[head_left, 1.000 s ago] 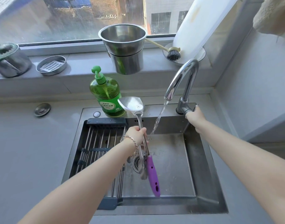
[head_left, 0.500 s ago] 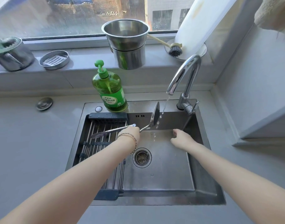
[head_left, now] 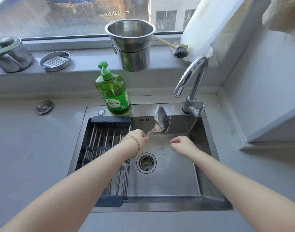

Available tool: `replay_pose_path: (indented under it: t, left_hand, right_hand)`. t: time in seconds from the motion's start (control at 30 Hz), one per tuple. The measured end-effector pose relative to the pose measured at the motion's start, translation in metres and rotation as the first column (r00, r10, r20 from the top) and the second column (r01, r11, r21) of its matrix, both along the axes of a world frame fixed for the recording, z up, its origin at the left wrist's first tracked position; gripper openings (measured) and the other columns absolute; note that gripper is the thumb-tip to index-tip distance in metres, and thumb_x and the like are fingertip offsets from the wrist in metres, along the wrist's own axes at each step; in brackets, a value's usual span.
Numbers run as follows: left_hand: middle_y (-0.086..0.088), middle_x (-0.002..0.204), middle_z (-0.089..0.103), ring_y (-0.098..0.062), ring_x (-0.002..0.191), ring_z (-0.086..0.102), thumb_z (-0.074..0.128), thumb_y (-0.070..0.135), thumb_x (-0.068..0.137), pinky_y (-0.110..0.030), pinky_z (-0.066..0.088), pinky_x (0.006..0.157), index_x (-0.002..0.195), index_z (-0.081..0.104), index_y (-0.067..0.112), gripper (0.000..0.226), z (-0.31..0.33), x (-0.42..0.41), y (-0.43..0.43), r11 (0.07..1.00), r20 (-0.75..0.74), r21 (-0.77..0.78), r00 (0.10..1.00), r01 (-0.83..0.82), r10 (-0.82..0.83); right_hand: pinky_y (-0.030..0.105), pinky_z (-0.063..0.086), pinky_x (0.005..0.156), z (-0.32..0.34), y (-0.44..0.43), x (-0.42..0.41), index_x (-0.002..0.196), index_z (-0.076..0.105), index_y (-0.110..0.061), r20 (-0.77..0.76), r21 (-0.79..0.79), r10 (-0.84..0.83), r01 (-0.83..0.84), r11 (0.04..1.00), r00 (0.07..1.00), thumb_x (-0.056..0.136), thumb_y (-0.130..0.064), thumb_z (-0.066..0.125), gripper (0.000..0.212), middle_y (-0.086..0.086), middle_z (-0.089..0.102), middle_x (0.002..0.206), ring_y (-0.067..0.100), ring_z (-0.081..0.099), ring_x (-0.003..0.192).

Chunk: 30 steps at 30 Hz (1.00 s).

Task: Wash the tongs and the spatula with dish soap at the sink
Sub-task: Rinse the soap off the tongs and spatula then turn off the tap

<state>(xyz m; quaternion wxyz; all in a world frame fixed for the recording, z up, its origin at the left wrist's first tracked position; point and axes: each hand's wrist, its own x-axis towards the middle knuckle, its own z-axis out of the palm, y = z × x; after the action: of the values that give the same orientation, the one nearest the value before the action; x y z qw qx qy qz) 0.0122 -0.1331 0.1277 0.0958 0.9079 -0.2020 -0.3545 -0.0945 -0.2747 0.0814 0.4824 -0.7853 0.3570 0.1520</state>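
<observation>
My left hand (head_left: 137,137) grips the handle of a steel spatula (head_left: 161,120), and most of that handle is hidden behind the hand and wrist. The wet blade points up and to the right over the back of the sink basin (head_left: 170,178), just below and left of the faucet (head_left: 192,76). Only a few drops fall from the spout. Holding nothing, my right hand (head_left: 182,145) hovers over the basin to the right of the spatula with its fingers loosely curled. A green dish soap bottle (head_left: 113,92) stands on the sink's back rim. I cannot see the tongs.
A roll-up drying rack (head_left: 103,141) covers the sink's left part, and the drain (head_left: 146,162) lies beside it. On the sill stand stacked steel pots (head_left: 131,47), a dish brush (head_left: 180,50), a soap dish (head_left: 55,61) and a canister (head_left: 9,55). Grey counter surrounds the sink.
The water stream has stopped to drips. My right hand left the faucet lever and dropped over the basin. The spatula swung from upright to lying across the sink, its blade by the spout.
</observation>
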Motion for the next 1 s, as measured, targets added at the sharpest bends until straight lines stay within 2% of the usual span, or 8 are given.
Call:
replay_pose_path:
  t: [0.07, 0.2, 0.4, 0.5, 0.63, 0.77, 0.9, 1.0]
  left_hand:
    - [-0.007, 0.060, 0.051, -0.015, 0.042, 0.051, 0.044, 0.019, 0.098, -0.022, 0.045, 0.043, 0.075, 0.052, 0.008, 0.027, -0.001, 0.001, 0.003, 0.950, -0.170, -0.189, 0.961, -0.247, 0.216]
    - [-0.008, 0.058, 0.048, -0.016, 0.049, 0.049, 0.044, 0.011, 0.097, -0.018, 0.049, 0.037, 0.070, 0.051, 0.006, 0.028, 0.003, 0.004, 0.009, 0.709, -0.389, -0.354, 0.786, -0.609, 0.480]
    - [-0.012, 0.050, 0.056, -0.021, 0.048, 0.055, 0.047, 0.013, 0.097, -0.029, 0.053, 0.046, 0.067, 0.051, 0.004, 0.031, -0.001, 0.017, 0.026, 0.374, -0.582, -0.337, 0.504, -0.864, 0.639]
    - [-0.006, 0.055, 0.060, -0.018, 0.055, 0.058, 0.049, 0.023, 0.097, -0.036, 0.055, 0.067, 0.069, 0.057, 0.009, 0.032, -0.005, 0.023, 0.038, 0.420, -0.569, -0.348, 0.545, -0.838, 0.616]
    - [-0.008, 0.067, 0.052, -0.014, 0.056, 0.050, 0.050, 0.013, 0.096, -0.026, 0.052, 0.055, 0.104, 0.058, 0.003, 0.016, -0.006, 0.027, 0.057, 0.368, -0.631, -0.317, 0.483, -0.874, 0.606]
    - [-0.013, 0.078, 0.055, -0.012, 0.054, 0.049, 0.044, -0.011, 0.092, -0.022, 0.049, 0.048, 0.134, 0.044, 0.017, 0.051, -0.010, 0.037, 0.087, 0.472, -0.583, -0.259, 0.526, -0.843, 0.619]
    - [-0.013, 0.082, 0.055, -0.013, 0.051, 0.046, 0.039, -0.011, 0.092, -0.024, 0.044, 0.044, 0.146, 0.022, 0.035, 0.072, -0.022, 0.051, 0.119, 0.559, -0.458, -0.211, 0.587, -0.802, 0.668]
    - [-0.013, 0.085, 0.058, -0.013, 0.050, 0.044, 0.039, -0.003, 0.094, -0.026, 0.041, 0.048, 0.144, 0.022, 0.018, 0.057, -0.037, 0.060, 0.135, 0.545, -0.430, -0.154, 0.552, -0.824, 0.714]
  right_hand:
    - [0.015, 0.047, 0.061, 0.011, 0.020, 0.005, 0.118, 0.060, 0.000, 0.029, 0.255, -0.056, 0.047, 0.966, 0.998, 0.090, -0.009, 0.051, 0.030, 0.005, 0.064, 0.088, 0.010, 0.059, 0.070]
    - [0.018, 0.051, 0.069, 0.032, 0.069, 0.015, 0.106, 0.053, -0.014, 0.083, 0.514, 0.070, -0.103, 0.852, 0.994, 0.094, -0.024, 0.053, 0.016, 0.005, 0.060, 0.095, 0.011, 0.060, 0.075]
    - [0.020, 0.039, 0.055, 0.035, 0.103, 0.037, 0.074, 0.053, -0.020, 0.173, 0.359, 0.075, -0.134, 0.924, 0.982, 0.092, -0.023, 0.056, 0.018, 0.002, 0.056, 0.074, 0.014, 0.049, 0.064]
    - [0.022, 0.034, 0.049, 0.031, 0.111, 0.038, 0.065, 0.045, -0.022, 0.210, 0.253, 0.080, -0.133, 0.958, 0.974, 0.094, -0.021, 0.050, 0.029, -0.004, 0.047, 0.059, 0.010, 0.043, 0.052]
    - [0.030, 0.037, 0.056, 0.019, 0.122, 0.036, 0.063, 0.041, -0.024, 0.234, 0.159, 0.016, -0.055, 0.986, 0.972, 0.093, -0.023, 0.042, 0.030, -0.007, 0.047, 0.053, 0.016, 0.045, 0.050]
    - [0.033, 0.039, 0.062, 0.002, 0.129, 0.034, 0.062, 0.038, -0.026, 0.212, 0.067, -0.024, 0.010, 0.998, 0.977, 0.089, -0.018, 0.046, 0.029, -0.006, 0.042, 0.055, 0.026, 0.048, 0.061]
    - [0.034, 0.037, 0.058, -0.012, 0.147, 0.038, 0.058, 0.038, -0.023, 0.183, 0.103, -0.072, 0.054, 0.993, 0.980, 0.083, -0.012, 0.045, 0.028, -0.003, 0.040, 0.054, 0.026, 0.048, 0.062]
    - [0.031, 0.037, 0.059, -0.026, 0.171, 0.042, 0.066, 0.045, -0.017, 0.158, 0.124, -0.032, 0.013, 0.992, 0.987, 0.087, -0.008, 0.044, 0.022, 0.001, 0.044, 0.060, 0.023, 0.048, 0.065]
